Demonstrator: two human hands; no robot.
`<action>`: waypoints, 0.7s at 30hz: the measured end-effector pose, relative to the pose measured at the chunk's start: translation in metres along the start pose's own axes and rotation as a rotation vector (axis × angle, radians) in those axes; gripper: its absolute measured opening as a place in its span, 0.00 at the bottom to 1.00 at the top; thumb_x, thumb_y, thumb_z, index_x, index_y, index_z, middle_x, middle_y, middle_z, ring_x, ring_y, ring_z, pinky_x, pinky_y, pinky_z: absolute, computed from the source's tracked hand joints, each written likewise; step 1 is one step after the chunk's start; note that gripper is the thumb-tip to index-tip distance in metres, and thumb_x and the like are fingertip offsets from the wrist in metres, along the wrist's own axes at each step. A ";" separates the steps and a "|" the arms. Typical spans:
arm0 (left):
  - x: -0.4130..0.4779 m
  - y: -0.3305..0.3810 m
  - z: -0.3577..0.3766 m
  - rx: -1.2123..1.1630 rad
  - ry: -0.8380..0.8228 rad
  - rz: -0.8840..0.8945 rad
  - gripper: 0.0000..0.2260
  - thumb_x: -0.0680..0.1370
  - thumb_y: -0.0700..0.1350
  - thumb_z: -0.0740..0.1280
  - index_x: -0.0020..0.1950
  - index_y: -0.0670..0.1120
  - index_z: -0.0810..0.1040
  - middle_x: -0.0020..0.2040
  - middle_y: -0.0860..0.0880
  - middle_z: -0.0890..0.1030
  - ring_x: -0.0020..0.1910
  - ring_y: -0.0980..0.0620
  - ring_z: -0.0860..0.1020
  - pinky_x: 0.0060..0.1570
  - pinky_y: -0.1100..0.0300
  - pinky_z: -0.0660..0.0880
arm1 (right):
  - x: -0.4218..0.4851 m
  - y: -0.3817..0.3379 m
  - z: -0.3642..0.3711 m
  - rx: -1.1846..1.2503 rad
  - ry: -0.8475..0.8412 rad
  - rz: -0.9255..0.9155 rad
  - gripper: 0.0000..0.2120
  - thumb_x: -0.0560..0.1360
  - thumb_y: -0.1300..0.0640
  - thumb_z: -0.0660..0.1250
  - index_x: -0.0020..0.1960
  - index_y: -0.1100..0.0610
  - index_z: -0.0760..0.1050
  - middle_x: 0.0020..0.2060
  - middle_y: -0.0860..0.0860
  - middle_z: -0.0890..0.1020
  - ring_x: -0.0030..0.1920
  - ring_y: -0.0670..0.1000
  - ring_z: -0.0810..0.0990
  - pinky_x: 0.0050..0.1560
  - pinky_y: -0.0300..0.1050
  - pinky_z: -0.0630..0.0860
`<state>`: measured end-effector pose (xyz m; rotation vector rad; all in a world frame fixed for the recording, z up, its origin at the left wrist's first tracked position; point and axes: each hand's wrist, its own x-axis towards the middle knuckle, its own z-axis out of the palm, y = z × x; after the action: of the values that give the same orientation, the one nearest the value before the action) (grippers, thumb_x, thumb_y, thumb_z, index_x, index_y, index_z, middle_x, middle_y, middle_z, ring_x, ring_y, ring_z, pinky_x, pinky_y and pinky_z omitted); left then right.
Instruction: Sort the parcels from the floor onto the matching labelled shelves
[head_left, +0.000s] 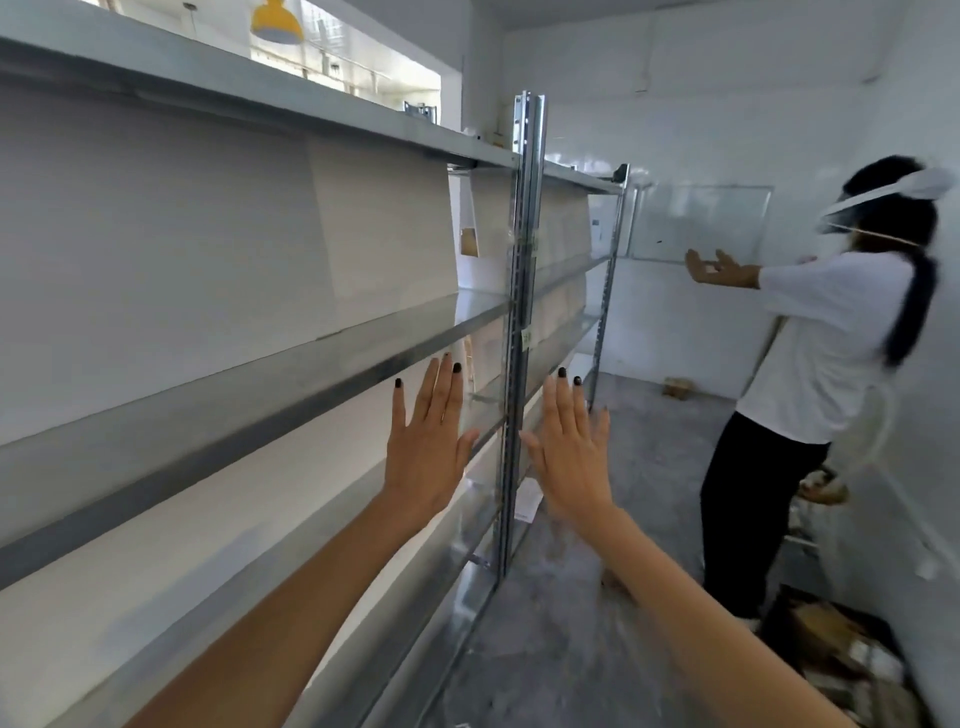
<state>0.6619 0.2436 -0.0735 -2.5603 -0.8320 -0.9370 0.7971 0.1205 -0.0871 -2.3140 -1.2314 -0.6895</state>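
Note:
My left hand (426, 441) and my right hand (571, 447) are raised side by side in front of me, palms away, fingers spread, holding nothing. They hover before the upright post (522, 332) of a long metal shelf rack (260, 374) on my left. A small label (527, 339) is stuck on the post. Brown parcels (841, 654) lie on the floor at the lower right, and a small brown parcel (678, 387) sits on the floor near the far wall. A brown parcel (468, 241) stands on an upper shelf further along.
Another person (810, 364) in a white shirt and dark trousers stands at the right with both hands raised. The grey concrete floor (597, 597) runs as an aisle between the rack and the white wall. A second rack bay (582, 260) continues behind the post.

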 end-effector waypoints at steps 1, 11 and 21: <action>0.003 0.005 0.005 -0.011 -0.007 0.015 0.30 0.79 0.60 0.38 0.76 0.44 0.46 0.78 0.45 0.50 0.77 0.47 0.48 0.73 0.40 0.52 | -0.001 0.007 -0.001 -0.025 0.006 0.016 0.32 0.79 0.42 0.43 0.77 0.57 0.42 0.77 0.55 0.49 0.76 0.55 0.46 0.73 0.64 0.46; 0.015 0.077 0.048 -0.155 -0.072 0.170 0.31 0.80 0.60 0.46 0.77 0.44 0.47 0.79 0.47 0.46 0.77 0.50 0.42 0.73 0.44 0.41 | -0.036 0.101 -0.009 -0.202 -0.062 0.229 0.34 0.76 0.39 0.36 0.77 0.56 0.42 0.77 0.53 0.47 0.77 0.56 0.44 0.73 0.63 0.42; 0.046 0.149 0.077 -0.265 -0.117 0.210 0.31 0.81 0.59 0.48 0.77 0.45 0.41 0.78 0.48 0.41 0.77 0.51 0.40 0.73 0.44 0.39 | -0.051 0.200 -0.019 -0.274 -0.105 0.345 0.35 0.78 0.39 0.43 0.77 0.58 0.42 0.77 0.54 0.47 0.77 0.55 0.43 0.74 0.64 0.43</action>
<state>0.8190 0.1797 -0.1111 -2.8841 -0.4800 -0.8910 0.9372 -0.0256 -0.1298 -2.7284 -0.7833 -0.6517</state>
